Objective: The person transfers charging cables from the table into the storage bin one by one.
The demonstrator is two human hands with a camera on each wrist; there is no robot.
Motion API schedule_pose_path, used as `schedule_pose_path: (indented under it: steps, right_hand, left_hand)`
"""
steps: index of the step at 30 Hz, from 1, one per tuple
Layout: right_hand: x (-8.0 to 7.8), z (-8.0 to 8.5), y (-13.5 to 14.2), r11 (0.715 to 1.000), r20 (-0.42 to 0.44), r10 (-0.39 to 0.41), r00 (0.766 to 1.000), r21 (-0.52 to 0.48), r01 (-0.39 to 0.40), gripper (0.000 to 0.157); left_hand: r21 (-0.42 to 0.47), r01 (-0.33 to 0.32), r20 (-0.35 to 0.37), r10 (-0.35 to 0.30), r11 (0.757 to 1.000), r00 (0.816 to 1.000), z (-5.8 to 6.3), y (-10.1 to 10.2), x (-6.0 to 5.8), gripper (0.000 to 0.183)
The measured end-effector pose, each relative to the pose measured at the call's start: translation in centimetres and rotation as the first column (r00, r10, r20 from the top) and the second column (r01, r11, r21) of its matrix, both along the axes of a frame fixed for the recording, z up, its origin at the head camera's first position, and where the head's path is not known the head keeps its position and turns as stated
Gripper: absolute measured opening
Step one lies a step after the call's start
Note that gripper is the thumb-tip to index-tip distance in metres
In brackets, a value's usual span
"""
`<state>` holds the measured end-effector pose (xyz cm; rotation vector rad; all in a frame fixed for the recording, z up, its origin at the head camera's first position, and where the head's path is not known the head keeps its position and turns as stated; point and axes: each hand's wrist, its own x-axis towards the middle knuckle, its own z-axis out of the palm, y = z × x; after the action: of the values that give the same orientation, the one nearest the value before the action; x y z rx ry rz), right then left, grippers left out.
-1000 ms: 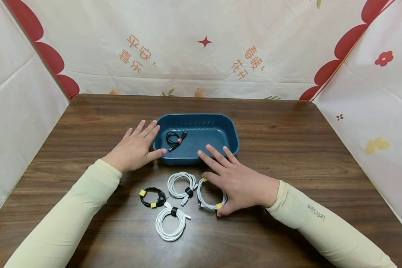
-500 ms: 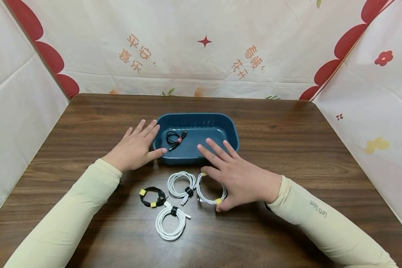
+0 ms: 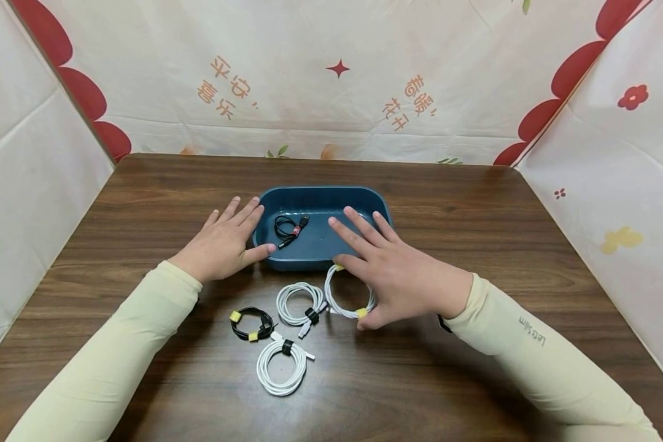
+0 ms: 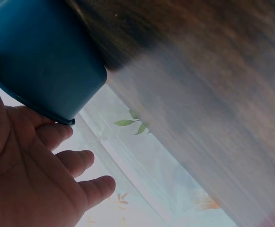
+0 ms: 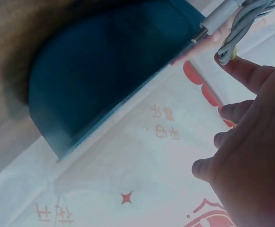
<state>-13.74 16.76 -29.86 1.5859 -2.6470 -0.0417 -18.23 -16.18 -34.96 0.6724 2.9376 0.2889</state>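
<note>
My right hand pinches a coiled white cable with yellow ties between thumb and index finger; the other fingers spread over the near right part of a blue basin. In the right wrist view, the coil hangs off the table, its metal plug by the basin's rim. My left hand rests at the basin's left end with fingers extended, and the rim touches the fingers in the left wrist view. Inside the basin lies a black cable with a red tie.
Between the arms, two white cable coils with black straps lie on the wooden table: an upper coil and a lower coil. Left of them is a black cable coil with yellow ties. Patterned cloth hangs behind the table.
My right hand has moved away from me with the white cable coil, from the near side toward the basin. The left hand and the other cables stay where they were.
</note>
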Motion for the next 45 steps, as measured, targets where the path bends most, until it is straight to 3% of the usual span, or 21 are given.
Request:
schedule_pose_path:
  steps: [17,32,45]
  right_hand:
    - [-2.5,2.9,-1.3,0.999,0.031,-0.048,0.998,-0.002,0.048,0.092]
    - [-4.4,3.1,-2.7,0.988,0.085,-0.139,0.987,0.076,0.132,0.096]
    - [-7.2,2.5,-3.6,0.961,0.183,-0.273,0.944,0.09,0.261,0.093]
  left_hand:
    - [0.019,-0.004,0.012,0.004,1.0,1.0,0.0,0.0,0.1,0.093]
    - [0.02,-0.009,0.009,0.009,1.0,1.0,0.0,0.0,-0.1,0.093]
    - [0.022,-0.011,0.014,0.011,1.0,1.0,0.0,-0.1,0.0,0.092]
